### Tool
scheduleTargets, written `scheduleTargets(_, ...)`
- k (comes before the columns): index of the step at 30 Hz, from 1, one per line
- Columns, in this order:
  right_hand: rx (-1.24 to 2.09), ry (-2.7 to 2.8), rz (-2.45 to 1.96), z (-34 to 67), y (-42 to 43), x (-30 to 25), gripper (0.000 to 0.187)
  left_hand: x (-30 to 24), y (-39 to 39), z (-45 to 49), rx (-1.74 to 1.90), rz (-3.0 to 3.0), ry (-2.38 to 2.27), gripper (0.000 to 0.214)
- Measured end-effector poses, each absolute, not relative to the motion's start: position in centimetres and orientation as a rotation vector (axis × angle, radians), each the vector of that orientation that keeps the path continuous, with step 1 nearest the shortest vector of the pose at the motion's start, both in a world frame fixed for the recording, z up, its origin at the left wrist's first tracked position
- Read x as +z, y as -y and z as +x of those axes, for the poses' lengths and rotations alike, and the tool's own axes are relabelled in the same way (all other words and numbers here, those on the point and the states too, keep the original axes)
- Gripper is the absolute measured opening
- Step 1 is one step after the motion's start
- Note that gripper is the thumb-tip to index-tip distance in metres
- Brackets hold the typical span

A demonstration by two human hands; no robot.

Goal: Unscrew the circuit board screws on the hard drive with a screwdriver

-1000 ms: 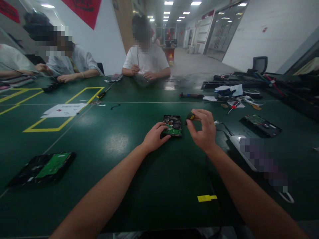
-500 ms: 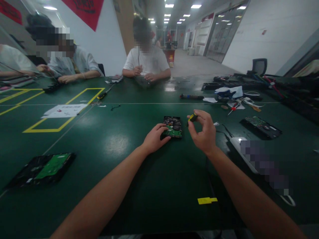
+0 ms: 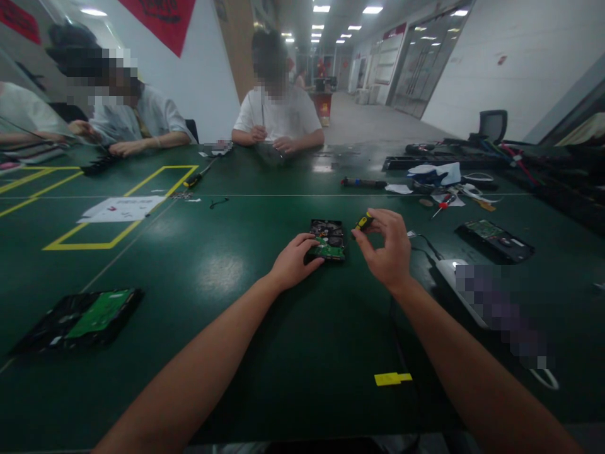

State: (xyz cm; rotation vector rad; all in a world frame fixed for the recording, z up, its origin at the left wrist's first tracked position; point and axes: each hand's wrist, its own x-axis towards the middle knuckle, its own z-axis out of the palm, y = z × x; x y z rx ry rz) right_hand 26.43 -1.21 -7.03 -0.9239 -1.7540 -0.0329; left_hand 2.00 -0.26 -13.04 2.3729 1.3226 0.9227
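Observation:
A hard drive (image 3: 329,241) with its green circuit board up lies on the green table in front of me. My left hand (image 3: 295,261) grips its left side, fingers over the board and thumb along the near edge. Just right of the drive, my right hand (image 3: 385,249) pinches a screwdriver (image 3: 363,222) by its black and yellow handle. The handle slants down to the left, apart from the drive. Its shaft and tip cannot be made out.
Other hard drives lie at left (image 3: 94,315) and right (image 3: 496,241). A white power bank-like device (image 3: 460,293) with a cable sits beside my right forearm. Tools, gloves (image 3: 435,174) and a paper sheet (image 3: 120,209) lie farther off. Co-workers (image 3: 278,116) sit across the table.
The screwdriver handle has shifted slightly down and left in my right hand. My left hand and the hard drive stay in place.

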Motion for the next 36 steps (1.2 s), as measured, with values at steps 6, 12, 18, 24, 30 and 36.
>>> scheduleTargets(6, -0.061, 1.757, -0.936, 26.27, 1.43, -6.96, 0.05, -13.22, 0.18, 1.95, 0.926, 2.366, -1.332, 0.043)
scheduleTargets(12, 0.021, 1.723, -0.926, 26.39, 0.98, -7.51, 0.05, -13.39, 0.09, 1.97, 0.934, 2.371, -1.327, 0.042)
scheduleTargets(18, -0.077, 1.751, -0.922, 26.51, 1.18, -7.17, 0.046, -13.15, 0.2, 1.97, 0.916, 2.367, -1.329, 0.043)
scheduleTargets(24, 0.018, 1.767, -0.91, 26.27, 1.16, -7.29, 0.052, -13.09, 0.24, 1.98, 0.912, 2.369, -1.341, 0.042)
scheduleTargets(30, -0.059, 1.792, -0.941, 26.28, 1.37, -7.11, 0.052, -13.25, 0.18, 1.95, 0.921, 2.376, -1.327, 0.042)
scheduleTargets(36, -0.044, 1.804, -0.925, 26.1, 1.38, -7.05, 0.056, -13.23, 0.21, 2.0, 0.916, 2.391, -1.334, 0.043)
